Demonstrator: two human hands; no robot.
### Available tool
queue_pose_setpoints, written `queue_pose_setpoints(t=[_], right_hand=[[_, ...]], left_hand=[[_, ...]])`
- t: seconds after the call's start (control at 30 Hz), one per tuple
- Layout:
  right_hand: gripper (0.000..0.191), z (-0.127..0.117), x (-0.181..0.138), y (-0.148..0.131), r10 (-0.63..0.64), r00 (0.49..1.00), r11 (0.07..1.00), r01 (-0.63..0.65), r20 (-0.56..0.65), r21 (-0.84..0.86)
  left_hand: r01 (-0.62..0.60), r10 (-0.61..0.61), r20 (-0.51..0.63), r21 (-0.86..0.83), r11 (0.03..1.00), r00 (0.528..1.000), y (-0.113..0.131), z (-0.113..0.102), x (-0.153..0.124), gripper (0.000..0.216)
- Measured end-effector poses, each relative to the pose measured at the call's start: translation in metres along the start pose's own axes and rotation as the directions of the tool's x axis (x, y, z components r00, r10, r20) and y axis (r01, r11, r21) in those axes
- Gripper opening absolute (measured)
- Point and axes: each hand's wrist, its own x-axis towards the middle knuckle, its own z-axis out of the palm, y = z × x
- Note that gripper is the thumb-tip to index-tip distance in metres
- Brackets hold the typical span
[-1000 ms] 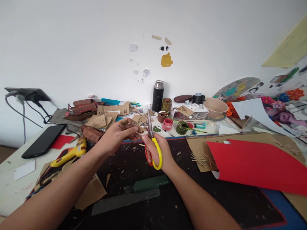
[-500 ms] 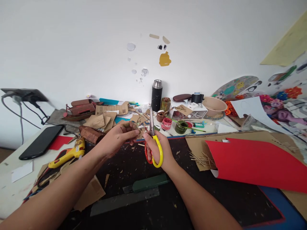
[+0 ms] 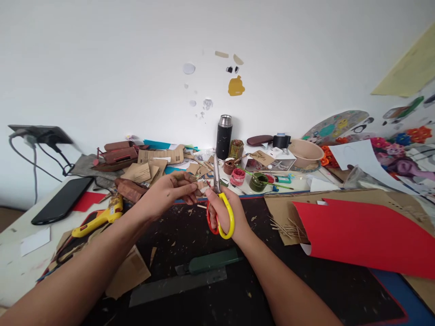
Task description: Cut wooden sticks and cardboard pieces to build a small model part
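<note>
My right hand [image 3: 228, 213] grips scissors [image 3: 220, 206] with one yellow and one red handle loop, blades pointing up and away. My left hand [image 3: 169, 192] pinches a small brown cardboard scrap [image 3: 201, 185] right beside the blades. Both hands hover over a black cutting mat [image 3: 190, 235] littered with small cardboard bits.
A green-handled knife [image 3: 210, 261] and a grey ruler [image 3: 176, 286] lie on the mat near me. A red sheet [image 3: 360, 235] on cardboard is at the right, a yellow glue gun [image 3: 97, 217] and a black tablet [image 3: 61, 199] at the left. Paint pots [image 3: 257, 181], a black flask [image 3: 223, 135] and cardboard scraps crowd the back.
The scissors have tilted more upright and closed in on the scrap. My left hand has shifted slightly, keeping its pinch.
</note>
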Motion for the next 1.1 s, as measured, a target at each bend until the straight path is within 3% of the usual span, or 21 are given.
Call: queue_pose_setpoints(t=[0.23,0.47,0.63,0.83,1.1], right_hand=[[0.071,0.004,-0.002,-0.003,0.073,0.994,0.997,-0.075,0.086,0.021],[0.087,0.005,-0.002,0.001,-0.023,0.98,0.997,0.009,0.196,0.074],[0.081,0.005,-0.005,0.0,0.016,0.956,0.996,-0.04,0.292,0.077],[0.067,0.004,-0.007,0.003,0.04,0.983,0.999,-0.037,0.177,-0.023],[0.053,0.002,-0.008,0.01,0.018,0.983,0.985,0.013,0.182,-0.17]], left_hand=[[-0.115,0.07,-0.257,-0.166,0.979,0.964,0.002,-0.004,0.002,0.029],[-0.14,0.051,-0.267,-0.327,0.935,0.962,0.004,-0.006,0.004,0.032],[-0.14,0.045,-0.272,-0.344,0.929,0.961,0.006,-0.007,0.003,0.032],[-0.147,0.085,-0.259,-0.232,0.961,0.962,0.006,-0.006,0.001,0.032],[-0.141,0.1,-0.235,-0.164,0.976,0.967,0.005,0.0,-0.002,0.028]])
